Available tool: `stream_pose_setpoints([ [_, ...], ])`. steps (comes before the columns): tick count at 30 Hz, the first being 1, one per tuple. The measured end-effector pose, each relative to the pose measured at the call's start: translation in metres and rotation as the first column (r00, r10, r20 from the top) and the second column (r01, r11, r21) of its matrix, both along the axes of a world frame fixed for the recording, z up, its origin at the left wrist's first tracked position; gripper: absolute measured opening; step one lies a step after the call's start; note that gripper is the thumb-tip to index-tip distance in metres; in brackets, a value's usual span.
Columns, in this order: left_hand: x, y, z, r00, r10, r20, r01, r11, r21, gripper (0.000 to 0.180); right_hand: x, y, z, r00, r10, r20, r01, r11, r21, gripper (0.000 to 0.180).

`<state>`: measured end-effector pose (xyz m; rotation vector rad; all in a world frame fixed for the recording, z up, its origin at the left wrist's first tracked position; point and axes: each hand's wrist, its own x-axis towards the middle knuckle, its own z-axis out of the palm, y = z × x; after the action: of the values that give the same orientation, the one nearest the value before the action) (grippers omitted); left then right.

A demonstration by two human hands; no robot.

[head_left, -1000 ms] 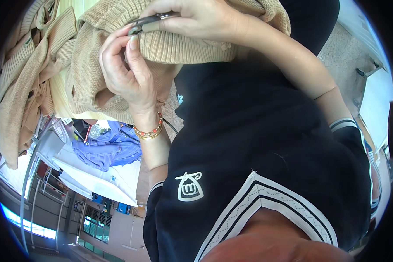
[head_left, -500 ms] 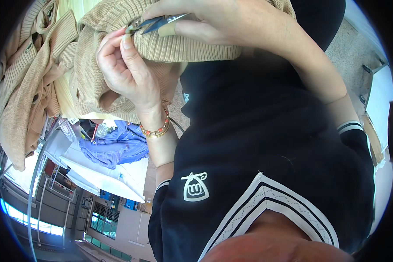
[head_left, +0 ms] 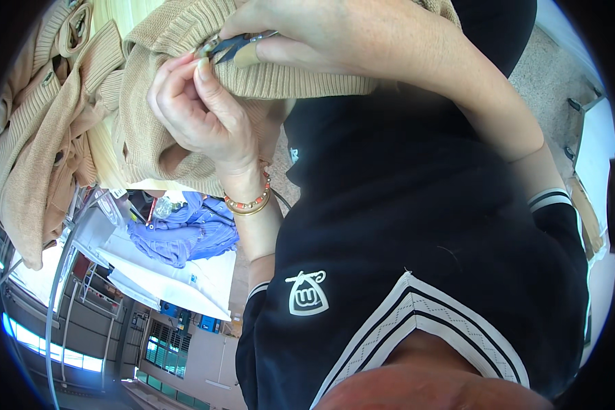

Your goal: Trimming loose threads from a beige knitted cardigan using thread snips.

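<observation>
While the left hand (head_left: 201, 113) pinches a fold of the beige knitted sweater (head_left: 184, 41) between thumb and fingertips, the right hand (head_left: 335, 34) holds a small pair of snips (head_left: 236, 48) closed in its grip against the same fold. The snips lie at the top of the view, just above the left thumb, their long axis running nearly level with a slight tilt, the dark pointed tip aimed toward the person's left and touching the knit where the left fingers gather it. Only the tip and a short stretch of the blades show; the rest is hidden under the right fingers. The sweater is bunched on a pale wooden tabletop (head_left: 119, 14), and more beige knitwear (head_left: 34, 137) hangs over the edge at the left. A beaded bracelet (head_left: 249, 203) circles the left wrist. Below it lies a crumpled blue cloth (head_left: 184, 232) on a white surface.
</observation>
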<state>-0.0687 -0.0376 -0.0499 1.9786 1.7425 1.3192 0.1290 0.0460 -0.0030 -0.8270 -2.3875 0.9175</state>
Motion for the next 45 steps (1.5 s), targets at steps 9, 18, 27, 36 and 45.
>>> stream_pose_setpoints([
  [9,0.002,-0.002,0.000,0.965,0.004,-0.261,0.026,0.993,0.112,0.013,-0.004,-0.001,0.008,0.995,-0.008,0.101,0.013,0.999,-0.047,0.023],
  [18,-0.004,-0.012,0.021,0.928,0.199,0.315,-0.223,0.974,0.042,0.016,0.021,0.001,0.021,0.987,-0.119,0.104,0.115,0.992,0.049,0.023],
  [27,-0.004,-0.024,0.028,0.996,0.081,0.028,-0.059,0.884,-0.463,0.030,0.038,-0.006,0.005,0.962,-0.173,-0.210,0.194,0.977,0.086,0.035],
  [36,0.026,-0.001,0.034,0.962,-0.228,-0.149,0.107,0.819,-0.564,0.048,0.040,-0.044,-0.020,0.963,-0.178,-0.201,0.177,0.984,-0.021,0.028],
  [45,0.024,0.002,0.024,0.782,-0.386,-0.490,0.185,0.894,-0.409,0.059,0.063,-0.055,-0.029,0.919,-0.327,-0.221,0.260,0.923,-0.283,0.022],
])
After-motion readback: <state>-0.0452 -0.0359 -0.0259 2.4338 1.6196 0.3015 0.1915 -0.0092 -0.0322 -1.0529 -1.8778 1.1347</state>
